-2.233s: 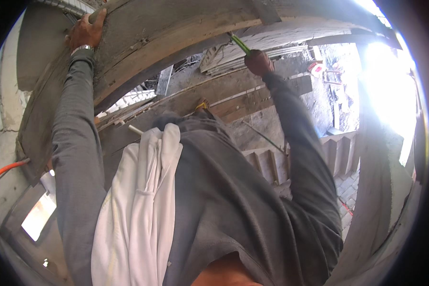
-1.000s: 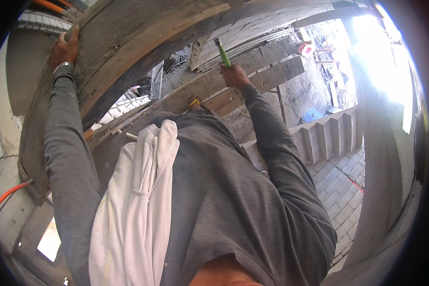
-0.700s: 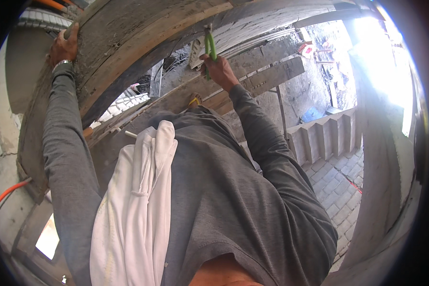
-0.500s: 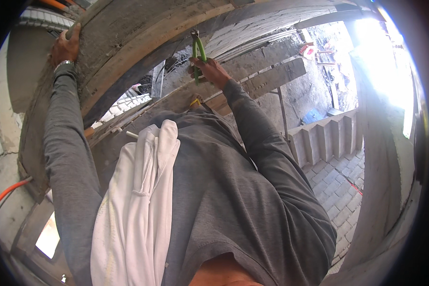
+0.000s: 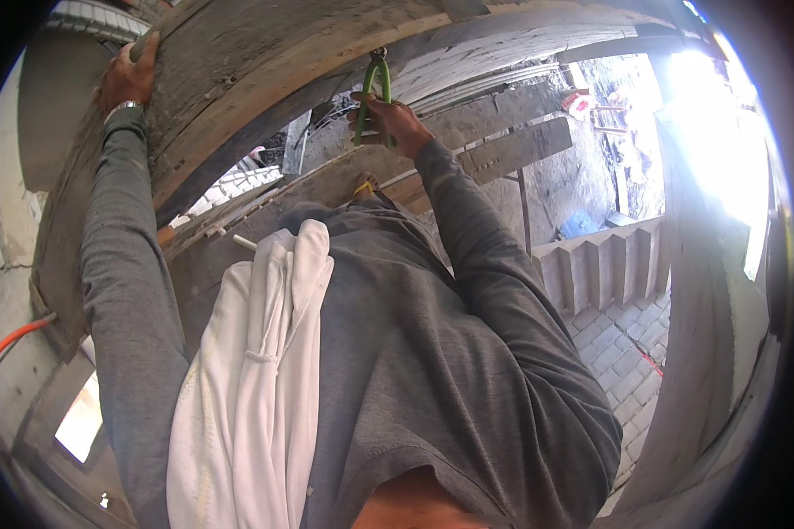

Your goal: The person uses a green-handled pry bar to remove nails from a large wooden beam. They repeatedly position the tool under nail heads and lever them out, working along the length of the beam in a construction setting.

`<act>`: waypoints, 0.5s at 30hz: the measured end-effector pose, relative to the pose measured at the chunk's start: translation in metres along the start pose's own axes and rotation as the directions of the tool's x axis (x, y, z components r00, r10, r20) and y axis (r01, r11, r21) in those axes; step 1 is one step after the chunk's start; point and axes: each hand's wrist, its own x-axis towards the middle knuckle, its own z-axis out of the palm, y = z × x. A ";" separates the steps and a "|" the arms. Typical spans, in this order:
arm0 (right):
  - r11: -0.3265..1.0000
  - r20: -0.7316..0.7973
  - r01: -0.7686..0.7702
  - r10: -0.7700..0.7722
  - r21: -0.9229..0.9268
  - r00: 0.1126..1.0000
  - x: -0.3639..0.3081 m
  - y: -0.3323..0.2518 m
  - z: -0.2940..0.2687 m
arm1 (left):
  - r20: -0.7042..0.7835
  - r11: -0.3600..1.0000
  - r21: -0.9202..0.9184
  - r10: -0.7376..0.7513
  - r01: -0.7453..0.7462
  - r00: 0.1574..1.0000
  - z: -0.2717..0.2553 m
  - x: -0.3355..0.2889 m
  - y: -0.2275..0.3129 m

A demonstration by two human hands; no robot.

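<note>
My right hand [image 5: 397,125] is closed around a pair of green-handled pincers [image 5: 365,93], whose handles are spread apart. The small metal jaws point away from me and sit close to the lower edge of a large wooden formwork board [image 5: 229,66]. My fingers cross behind the handles, so their grip shows only in part. At the far left, my left hand [image 5: 127,81] grips the top end of that same board, its fingers hooked over the edge. A metal band circles the left wrist.
A white cloth [image 5: 256,370] hangs over my chest. Below the right arm runs a wooden plank [image 5: 516,150]. Concrete steps [image 5: 600,269] and a paved floor [image 5: 622,348] lie lower right. An orange hose [image 5: 13,346] emerges at the left, and a pale column stands right.
The pincers have moved slightly to the right and farther away, and their handles have spread wider. My left hand stays on the board; the view has shifted a little.
</note>
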 end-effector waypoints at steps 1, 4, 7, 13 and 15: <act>0.999 0.020 -0.004 0.003 0.032 1.000 0.000 0.000 -0.001 | 0.010 1.000 0.017 -0.019 0.019 1.000 0.000 -0.001 0.000; 1.000 0.017 0.006 -0.006 -0.026 1.000 0.002 0.001 -0.004 | 0.001 0.998 0.054 -0.023 0.023 1.000 0.000 -0.002 0.001; 0.997 -0.012 0.019 -0.020 -0.081 1.000 0.002 0.001 -0.006 | 0.008 0.998 0.060 -0.024 0.024 1.000 0.000 -0.002 0.001; 0.999 -0.032 0.046 -0.046 -0.012 0.998 -0.002 -0.001 -0.002 | -0.008 0.999 0.029 -0.013 0.013 1.000 0.005 0.001 -0.004; 0.999 -0.041 0.026 -0.025 0.042 0.999 -0.003 -0.002 0.000 | -0.028 0.997 0.083 0.011 -0.008 1.000 0.009 0.003 -0.008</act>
